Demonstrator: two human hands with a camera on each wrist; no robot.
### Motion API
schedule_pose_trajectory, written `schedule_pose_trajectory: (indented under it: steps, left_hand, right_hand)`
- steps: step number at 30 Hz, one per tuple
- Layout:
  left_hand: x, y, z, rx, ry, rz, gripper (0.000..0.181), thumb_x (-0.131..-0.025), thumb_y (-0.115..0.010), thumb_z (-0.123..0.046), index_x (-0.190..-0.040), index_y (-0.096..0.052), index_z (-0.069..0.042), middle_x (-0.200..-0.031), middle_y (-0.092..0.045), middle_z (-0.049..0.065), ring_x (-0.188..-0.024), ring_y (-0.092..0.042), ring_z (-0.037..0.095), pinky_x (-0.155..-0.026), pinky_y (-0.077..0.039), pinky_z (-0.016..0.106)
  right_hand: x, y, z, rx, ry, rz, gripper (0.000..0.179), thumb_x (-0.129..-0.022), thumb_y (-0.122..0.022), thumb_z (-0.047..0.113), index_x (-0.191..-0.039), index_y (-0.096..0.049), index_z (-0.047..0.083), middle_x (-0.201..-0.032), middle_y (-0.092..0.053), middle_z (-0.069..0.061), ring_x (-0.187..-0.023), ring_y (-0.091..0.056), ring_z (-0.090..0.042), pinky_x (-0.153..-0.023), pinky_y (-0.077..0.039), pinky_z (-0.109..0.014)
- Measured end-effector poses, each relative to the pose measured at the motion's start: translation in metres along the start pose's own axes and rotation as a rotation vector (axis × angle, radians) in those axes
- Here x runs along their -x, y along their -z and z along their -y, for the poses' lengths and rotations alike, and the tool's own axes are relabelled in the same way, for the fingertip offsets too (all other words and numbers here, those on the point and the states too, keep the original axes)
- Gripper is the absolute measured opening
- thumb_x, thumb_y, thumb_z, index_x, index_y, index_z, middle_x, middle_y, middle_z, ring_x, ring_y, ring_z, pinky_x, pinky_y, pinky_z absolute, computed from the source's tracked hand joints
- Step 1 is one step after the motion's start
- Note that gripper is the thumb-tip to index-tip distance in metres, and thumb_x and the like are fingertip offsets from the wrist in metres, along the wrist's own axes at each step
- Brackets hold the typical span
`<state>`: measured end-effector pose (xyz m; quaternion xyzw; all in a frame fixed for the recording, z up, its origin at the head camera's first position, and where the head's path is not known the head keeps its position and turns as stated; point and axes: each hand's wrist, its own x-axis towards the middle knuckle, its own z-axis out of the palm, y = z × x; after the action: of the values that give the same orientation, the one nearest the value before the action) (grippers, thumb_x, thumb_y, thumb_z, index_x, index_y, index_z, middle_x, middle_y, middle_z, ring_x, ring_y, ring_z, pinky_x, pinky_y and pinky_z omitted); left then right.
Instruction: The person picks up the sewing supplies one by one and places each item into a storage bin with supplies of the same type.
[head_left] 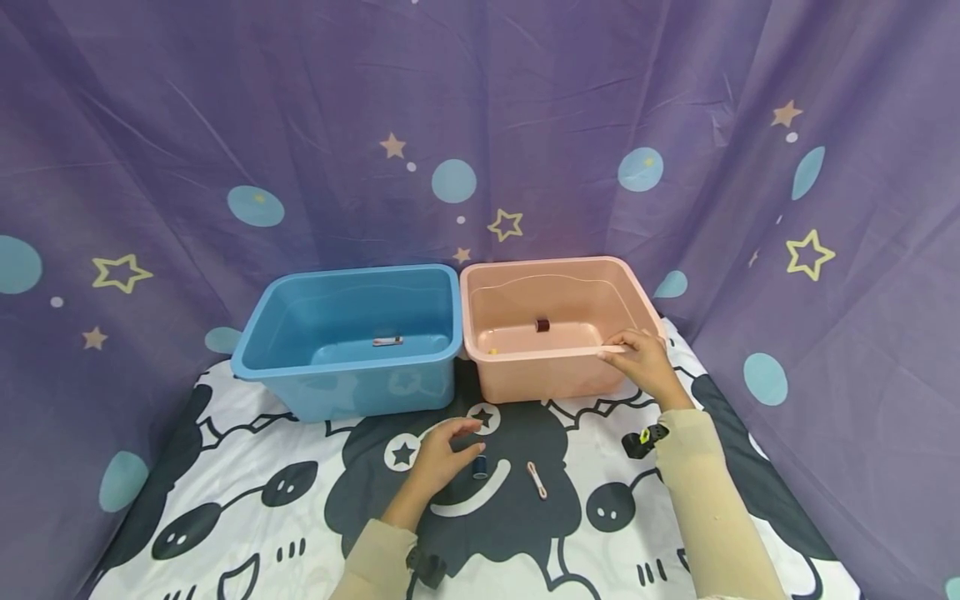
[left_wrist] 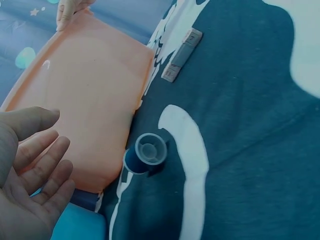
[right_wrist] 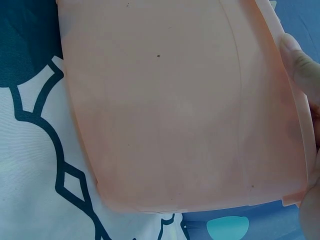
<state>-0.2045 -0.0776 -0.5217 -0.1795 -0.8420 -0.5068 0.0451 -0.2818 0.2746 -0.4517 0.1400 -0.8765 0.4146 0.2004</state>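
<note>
My right hand (head_left: 643, 363) grips the front rim of the pink bin (head_left: 555, 379) near its right corner. In the right wrist view the thumb (right_wrist: 300, 62) lies on the outside of that rim, with the other fingers partly hidden behind it. Beside a small dark blue spool of thread (head_left: 480, 467), my left hand (head_left: 442, 454) hovers with fingers spread and nothing in it. The spool (left_wrist: 145, 154) stands upright on the cloth in the left wrist view. To its right lies a slim pale pink skein of thread (head_left: 537, 480), with a printed band (left_wrist: 192, 36) at each end.
A blue bin (head_left: 352, 387) stands left of the pink one, holding a small banded skein (head_left: 387, 341). Inside the pink bin are a dark maroon spool (head_left: 542, 325) and a tiny yellow thing (head_left: 492, 351). A purple curtain (head_left: 337, 125) hangs behind the black-and-white patterned cloth (head_left: 300, 533).
</note>
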Motion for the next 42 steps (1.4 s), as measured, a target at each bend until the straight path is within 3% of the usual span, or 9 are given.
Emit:
schedule_pose_trajectory:
  steps: [8, 24, 42]
  left_hand:
    - [0.005, -0.005, 0.008, 0.008, 0.007, 0.008, 0.035, -0.078, -0.075, -0.008, -0.111, -0.067, -0.002, -0.104, -0.070, 0.006, -0.098, -0.065, 0.022, -0.088, -0.050, 0.040]
    - [0.012, -0.013, 0.023, 0.002, 0.028, 0.011, 0.030, -0.079, -0.075, -0.010, -0.107, -0.068, -0.006, -0.102, -0.070, 0.008, -0.097, -0.065, 0.026, -0.087, -0.051, 0.041]
    - [0.016, -0.014, 0.028, -0.023, 0.040, 0.045, 0.031, -0.077, -0.075, -0.011, -0.107, -0.068, -0.005, -0.103, -0.070, 0.008, -0.095, -0.065, 0.025, -0.085, -0.051, 0.038]
  right_hand:
    - [0.000, 0.000, 0.000, -0.003, 0.004, 0.001, 0.013, -0.075, -0.078, 0.011, -0.082, -0.069, 0.006, -0.082, -0.068, -0.009, -0.083, -0.049, -0.018, -0.084, -0.028, -0.037]
    - [0.001, 0.000, 0.000, 0.005, 0.032, -0.008, 0.012, -0.074, -0.078, 0.011, -0.081, -0.069, 0.007, -0.081, -0.068, -0.008, -0.083, -0.050, -0.018, -0.091, -0.024, -0.044]
    - [0.001, 0.000, 0.000, 0.013, 0.023, -0.011, 0.012, -0.075, -0.078, 0.010, -0.081, -0.069, 0.006, -0.080, -0.067, -0.008, -0.081, -0.050, -0.021, -0.090, -0.024, -0.043]
